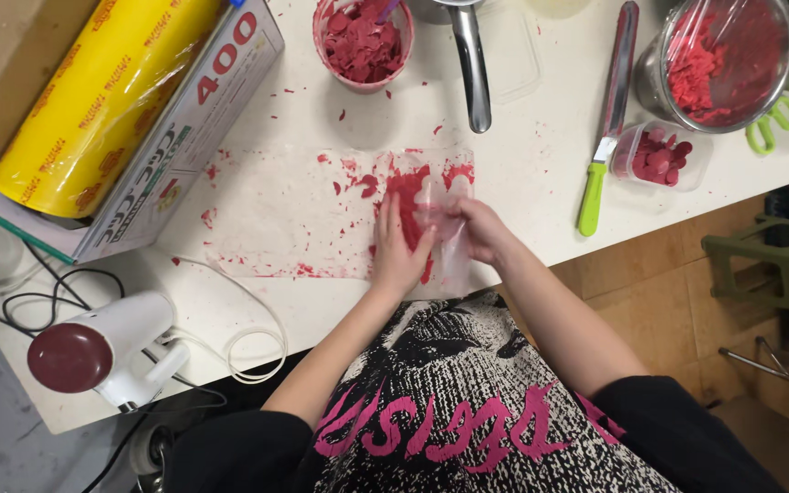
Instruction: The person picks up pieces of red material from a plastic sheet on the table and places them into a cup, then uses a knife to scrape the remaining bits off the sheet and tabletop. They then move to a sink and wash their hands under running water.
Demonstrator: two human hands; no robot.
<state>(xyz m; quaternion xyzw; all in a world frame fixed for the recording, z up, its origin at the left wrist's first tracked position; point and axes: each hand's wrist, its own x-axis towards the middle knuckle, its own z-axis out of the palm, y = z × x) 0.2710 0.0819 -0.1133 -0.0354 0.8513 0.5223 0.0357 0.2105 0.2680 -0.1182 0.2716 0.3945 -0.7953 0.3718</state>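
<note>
I have both hands down on the plastic sheet [321,215] that lies flat on the white table [541,155]. My left hand [397,256] is spread open, palm pressing on the sheet over a patch of red paste [408,196]. My right hand [474,228] has its fingers closed on the sheet's right edge, which is lifted and folded over toward the left hand; the folded flap [436,196] sits just between the two hands.

Around me: a yellow roll of cling film [93,100] in its box at the left, a small white hand tool with a dark red cap [93,351] and its cord near the table edge, a pink cup of red flakes [362,41] beyond the sheet, a metal handle [472,68] beside it, a green-handled knife [609,119], a small clear tub of red discs [659,155] and a steel bowl covered in film [723,59] at the right.

What worries me (judging only from how it lies): the film is thin and clingy, so the flap could stick to itself crooked or trap wrinkles. Pressing hard with the left palm could squeeze paste out past the edge onto the table, where red crumbs are already scattered. The sheet also hangs close to the near table edge, so a tug from the right could drag it off
</note>
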